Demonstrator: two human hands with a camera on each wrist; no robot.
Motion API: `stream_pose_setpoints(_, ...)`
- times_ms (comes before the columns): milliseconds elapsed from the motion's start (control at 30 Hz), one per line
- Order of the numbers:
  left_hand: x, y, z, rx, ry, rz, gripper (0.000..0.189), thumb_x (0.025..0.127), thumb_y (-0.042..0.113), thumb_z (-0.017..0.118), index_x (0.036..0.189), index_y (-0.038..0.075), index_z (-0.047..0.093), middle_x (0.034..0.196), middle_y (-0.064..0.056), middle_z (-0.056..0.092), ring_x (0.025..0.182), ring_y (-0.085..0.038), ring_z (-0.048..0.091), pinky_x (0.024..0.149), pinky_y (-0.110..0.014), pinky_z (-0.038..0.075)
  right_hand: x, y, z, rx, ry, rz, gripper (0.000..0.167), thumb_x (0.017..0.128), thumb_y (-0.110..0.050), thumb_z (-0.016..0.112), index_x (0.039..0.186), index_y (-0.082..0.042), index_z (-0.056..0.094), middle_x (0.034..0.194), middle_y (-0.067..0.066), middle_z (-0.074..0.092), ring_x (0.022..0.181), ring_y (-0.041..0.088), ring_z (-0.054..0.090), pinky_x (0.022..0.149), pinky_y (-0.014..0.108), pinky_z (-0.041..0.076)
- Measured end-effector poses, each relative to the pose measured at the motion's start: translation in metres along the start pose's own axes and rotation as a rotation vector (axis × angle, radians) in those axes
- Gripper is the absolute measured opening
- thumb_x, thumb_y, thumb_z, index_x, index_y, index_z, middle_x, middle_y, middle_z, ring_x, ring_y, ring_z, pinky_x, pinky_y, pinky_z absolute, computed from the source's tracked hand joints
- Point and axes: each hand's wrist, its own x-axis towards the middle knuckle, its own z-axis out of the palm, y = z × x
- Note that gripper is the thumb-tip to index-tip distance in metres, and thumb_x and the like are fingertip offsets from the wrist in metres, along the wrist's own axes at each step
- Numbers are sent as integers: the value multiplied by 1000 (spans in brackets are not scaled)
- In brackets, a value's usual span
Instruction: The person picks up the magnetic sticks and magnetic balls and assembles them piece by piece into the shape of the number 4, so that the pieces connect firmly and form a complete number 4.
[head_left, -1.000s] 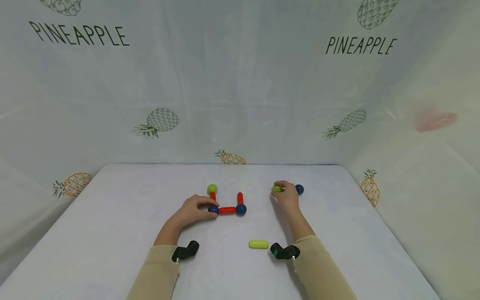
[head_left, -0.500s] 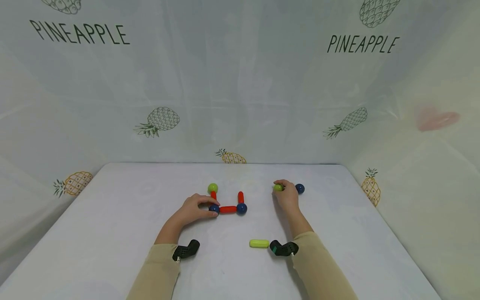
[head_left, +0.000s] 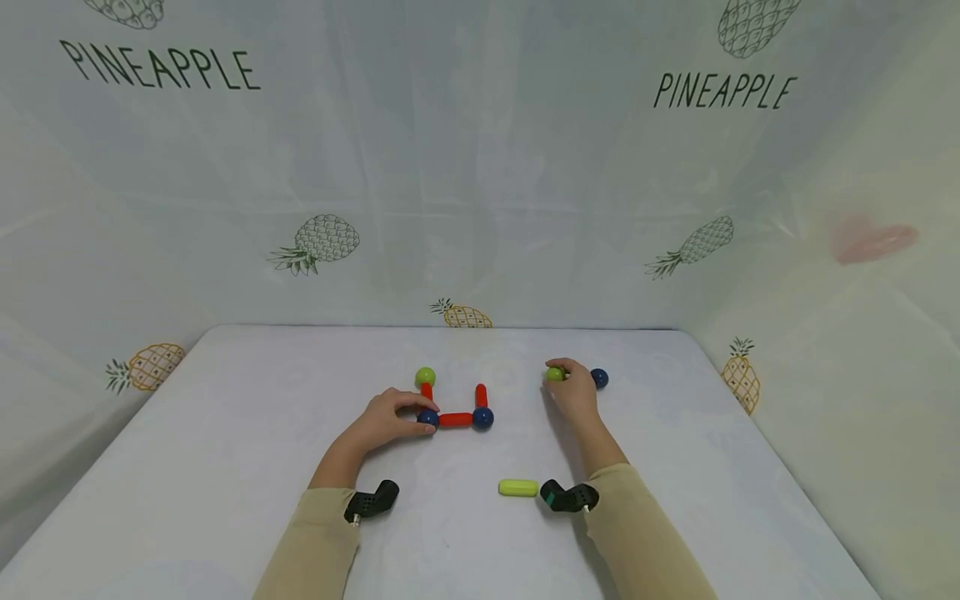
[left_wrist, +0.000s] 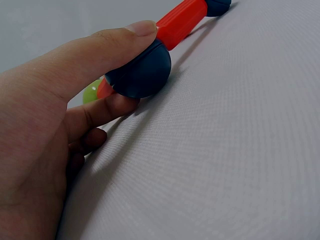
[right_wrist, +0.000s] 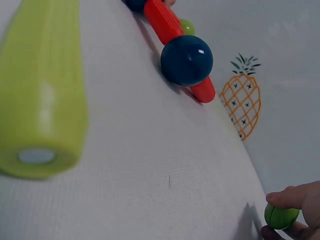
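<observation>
My left hand (head_left: 390, 417) pinches a dark blue ball (left_wrist: 142, 75) between thumb and fingers. That ball is the left corner of a U-shaped build on the table. A red rod (head_left: 455, 420) joins it to a second blue ball (right_wrist: 186, 60), from which another red rod (head_left: 482, 397) points away. Behind the held ball a further red rod (head_left: 427, 391) ends in a green ball (head_left: 425, 377). Farther right, my right hand (head_left: 576, 393) pinches a separate green ball (right_wrist: 281, 216) between thumb and fingers.
A loose blue ball (head_left: 599, 378) lies just right of my right hand. Nearer me, a yellow-green rod (head_left: 518, 487) lies on the white table (head_left: 225, 467), close to the right wrist camera (head_left: 568, 497). A pineapple-print sheet (head_left: 480, 167) hangs behind the table.
</observation>
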Motion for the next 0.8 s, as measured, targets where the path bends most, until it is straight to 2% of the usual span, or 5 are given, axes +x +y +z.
stream_pose_setpoints(267, 0, -1, 0, -1, -1, -8, 27, 78, 37, 82, 103, 31, 73, 102, 9, 60, 103, -19, 46, 90, -47, 40, -3, -9, -2, 18, -34, -9, 40, 88, -4, 68, 127, -2, 59, 135, 23, 49, 126, 37, 44, 103, 47, 39)
stream_pose_setpoints(533, 0, -1, 0, 2, 0, 2, 28, 78, 37, 82, 103, 29, 74, 101, 9, 61, 102, -19, 47, 88, -44, 40, -5, -12, 3, 54, -56, -38, 45, 85, -3, 71, 128, -2, 58, 131, 21, 53, 112, 33, 51, 95, 44, 43)
stream_pose_setpoints(667, 0, -2, 0, 2, 3, 13, 28, 78, 37, 82, 103, 28, 74, 99, 10, 61, 100, -18, 47, 88, -44, 39, -6, -13, 8, 47, -74, -32, 44, 87, -5, 70, 129, -3, 57, 131, 19, 53, 112, 32, 51, 95, 43, 43)
stream_pose_setpoints(800, 0, -2, 0, 3, 6, -2, 28, 77, 38, 83, 102, 31, 74, 97, 10, 60, 99, -18, 46, 88, -43, 39, -8, -16, 15, 37, -86, -21, 45, 87, -7, 70, 131, -5, 57, 133, 17, 52, 113, 32, 52, 95, 43, 44)
